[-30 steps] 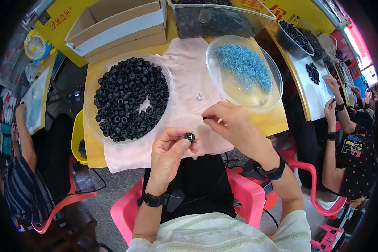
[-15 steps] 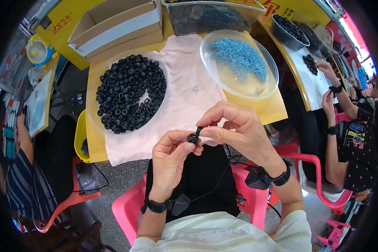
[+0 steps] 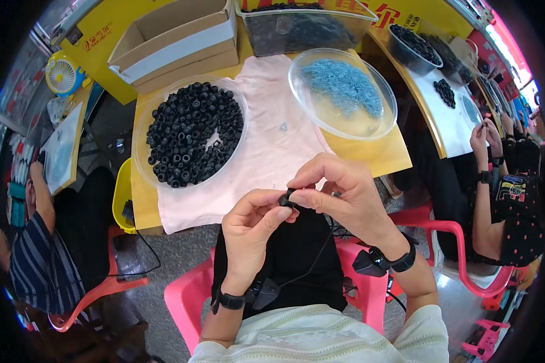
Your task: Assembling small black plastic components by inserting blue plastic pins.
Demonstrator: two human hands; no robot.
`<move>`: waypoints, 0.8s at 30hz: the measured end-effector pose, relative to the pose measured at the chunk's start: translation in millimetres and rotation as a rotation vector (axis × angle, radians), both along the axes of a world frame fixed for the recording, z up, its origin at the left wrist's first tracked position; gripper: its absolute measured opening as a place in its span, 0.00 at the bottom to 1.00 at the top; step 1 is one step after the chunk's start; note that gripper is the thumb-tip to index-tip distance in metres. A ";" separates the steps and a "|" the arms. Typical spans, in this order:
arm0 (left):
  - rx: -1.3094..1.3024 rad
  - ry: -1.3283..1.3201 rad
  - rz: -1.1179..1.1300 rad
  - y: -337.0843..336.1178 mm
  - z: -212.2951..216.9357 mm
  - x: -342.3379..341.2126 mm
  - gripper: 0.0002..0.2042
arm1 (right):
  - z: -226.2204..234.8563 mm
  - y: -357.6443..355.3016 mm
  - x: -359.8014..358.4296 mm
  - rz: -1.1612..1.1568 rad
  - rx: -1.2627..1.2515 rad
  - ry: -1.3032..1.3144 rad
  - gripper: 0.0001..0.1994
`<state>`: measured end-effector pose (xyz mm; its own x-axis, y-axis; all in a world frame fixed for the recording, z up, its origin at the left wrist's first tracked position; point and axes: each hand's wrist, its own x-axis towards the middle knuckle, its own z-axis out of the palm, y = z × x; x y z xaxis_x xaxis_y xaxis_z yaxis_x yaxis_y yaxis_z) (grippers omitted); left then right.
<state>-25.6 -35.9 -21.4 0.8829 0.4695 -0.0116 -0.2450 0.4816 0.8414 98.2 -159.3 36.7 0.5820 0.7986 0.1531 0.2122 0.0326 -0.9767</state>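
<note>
Above my lap, just off the table's near edge, my two hands meet. Thumb and fingers of my left hand (image 3: 249, 227) pinch a small rounded black part (image 3: 287, 200). My right hand (image 3: 348, 196) closes its thumb and forefinger on another small black piece (image 3: 290, 192), which touches the first. A tiny greyish bit (image 3: 336, 194) shows by my right hand's curled fingers; its kind is too small to tell. Beyond my left hand lies a round clear tray (image 3: 244, 134) of many black ring-like parts (image 3: 184, 136). Farther right, another round clear tray (image 3: 369, 134) holds small bluish transparent pieces (image 3: 342, 85).
A pink cloth (image 3: 272, 127) covers the table's middle, with one small clear piece (image 3: 283, 126) on it. An open cardboard box (image 3: 181, 51) and a clear bin (image 3: 306, 30) stand behind. A yellow container (image 3: 122, 199) hangs at the left edge. Co-workers sit on both sides.
The two black parts, seen side by side before, are now pressed against each other. The view has shifted slightly. At the right, the co-worker's hands have come together.
</note>
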 end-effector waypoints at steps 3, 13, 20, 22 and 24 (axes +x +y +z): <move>0.044 0.007 0.013 -2.5 0.6 -1.5 0.09 | -3.9 -2.8 -3.2 0.005 0.018 0.015 0.06; -0.208 0.011 -0.116 -3.8 2.0 -4.7 0.08 | -9.3 -9.7 -6.3 -0.059 -0.029 -0.077 0.06; -0.357 0.017 -0.205 2.5 -3.9 -3.4 0.07 | -16.7 -6.0 -9.1 -0.124 0.015 -0.369 0.09; -0.386 0.024 -0.216 3.2 -3.4 -2.0 0.07 | -17.5 -6.0 -9.5 -0.127 0.016 -0.447 0.11; -0.431 0.060 -0.209 2.7 -0.7 0.1 0.07 | -13.5 -7.2 -11.2 -0.121 0.000 -0.465 0.14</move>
<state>-25.5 -33.2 -22.1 0.9496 0.2230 -0.2203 -0.0626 0.8235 0.5638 87.0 -166.4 23.2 0.5404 0.7293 0.4196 0.6291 -0.0190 -0.7771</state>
